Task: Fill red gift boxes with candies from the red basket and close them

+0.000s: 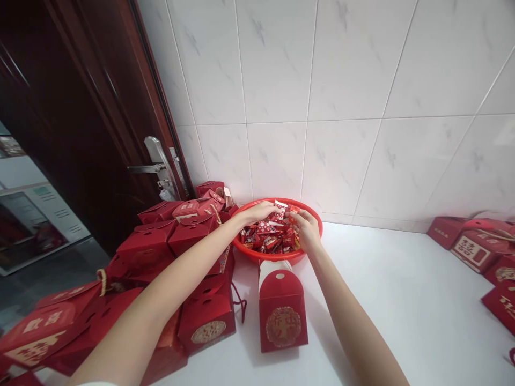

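Observation:
Both hands are over a round red basin (319, 225) filled with wrapped candies (273, 241), mostly red with some white and yellow. My left hand (261, 212) reaches in from the left, its fingers closed on a red-and-white wrapped candy (280, 206). Close beside it, my right hand (307, 229) has thumb and fingers pinched together at a red-orange wrapped candy (295, 210). The fingertips of both hands are small and partly hidden. In front of the basin a red gift box (283, 308) stands upright with its top flaps open.
Several red gift boxes (142, 244) with cord handles are piled along the left, under my left forearm. More red boxes (477, 246) lie at the right end of the white tabletop (386, 300). A tiled wall (341, 80) rises behind, and a dark door (100, 107) stands at left.

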### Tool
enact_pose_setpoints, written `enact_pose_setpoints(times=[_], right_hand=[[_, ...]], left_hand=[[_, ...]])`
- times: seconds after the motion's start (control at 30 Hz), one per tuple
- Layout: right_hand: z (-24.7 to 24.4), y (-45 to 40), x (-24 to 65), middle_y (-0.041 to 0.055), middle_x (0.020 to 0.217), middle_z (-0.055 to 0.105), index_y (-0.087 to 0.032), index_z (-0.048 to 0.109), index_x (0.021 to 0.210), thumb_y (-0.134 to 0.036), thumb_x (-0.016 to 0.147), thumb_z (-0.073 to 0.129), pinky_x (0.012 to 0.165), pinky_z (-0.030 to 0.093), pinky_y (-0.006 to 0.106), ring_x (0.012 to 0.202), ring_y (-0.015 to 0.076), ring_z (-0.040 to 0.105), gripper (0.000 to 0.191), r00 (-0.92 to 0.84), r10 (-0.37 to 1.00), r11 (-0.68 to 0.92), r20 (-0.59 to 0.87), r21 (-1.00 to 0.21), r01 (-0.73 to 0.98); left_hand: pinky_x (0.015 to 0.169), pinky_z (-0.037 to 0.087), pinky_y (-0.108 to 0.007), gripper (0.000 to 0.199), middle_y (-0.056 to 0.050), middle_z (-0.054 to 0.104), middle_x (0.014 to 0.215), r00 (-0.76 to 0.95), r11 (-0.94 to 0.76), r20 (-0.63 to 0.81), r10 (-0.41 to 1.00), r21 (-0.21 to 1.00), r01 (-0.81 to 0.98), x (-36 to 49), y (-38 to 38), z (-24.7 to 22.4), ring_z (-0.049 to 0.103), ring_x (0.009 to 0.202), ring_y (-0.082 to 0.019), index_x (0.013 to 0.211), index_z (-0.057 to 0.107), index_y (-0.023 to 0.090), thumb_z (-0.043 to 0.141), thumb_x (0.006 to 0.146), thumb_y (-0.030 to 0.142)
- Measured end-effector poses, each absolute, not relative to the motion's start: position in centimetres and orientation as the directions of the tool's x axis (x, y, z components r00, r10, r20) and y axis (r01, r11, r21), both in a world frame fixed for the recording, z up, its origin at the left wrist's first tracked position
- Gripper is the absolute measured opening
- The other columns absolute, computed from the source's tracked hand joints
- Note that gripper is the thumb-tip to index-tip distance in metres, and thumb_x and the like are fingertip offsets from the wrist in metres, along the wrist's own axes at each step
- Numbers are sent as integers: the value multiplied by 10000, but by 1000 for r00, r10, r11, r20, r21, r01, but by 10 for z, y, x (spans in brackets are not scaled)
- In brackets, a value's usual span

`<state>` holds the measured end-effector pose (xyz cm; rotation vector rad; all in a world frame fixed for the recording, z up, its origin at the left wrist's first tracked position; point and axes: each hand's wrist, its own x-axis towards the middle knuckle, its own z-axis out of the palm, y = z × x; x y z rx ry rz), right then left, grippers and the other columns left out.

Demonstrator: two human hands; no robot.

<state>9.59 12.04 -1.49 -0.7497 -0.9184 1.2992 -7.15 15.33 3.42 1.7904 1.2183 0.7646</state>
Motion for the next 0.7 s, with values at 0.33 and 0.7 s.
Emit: enact_pose_setpoints(times=[0.33,0.7], right_hand=[[-15,119,92,0,750,707,-202,636,759,-355,632,791,573,520,271,630,161,665,252,-58,989,102,132,-924,-368],[-15,116,95,5,707,713,-205,640,807,-374,540,894,509,482,246,651,186,681,405,-150,977,92,150,-937,-338]], left_hand=[[768,508,-278,418,-49,698,956,221,-215,190,957,972,97,-66,150,24,650,825,-144,1196,604,156,691,788,166],[656,472,-257,284,-6,664,723,204,-170,157,966,984,46,-61,139,31,607,668,-123,781,684,130,824,674,353]])
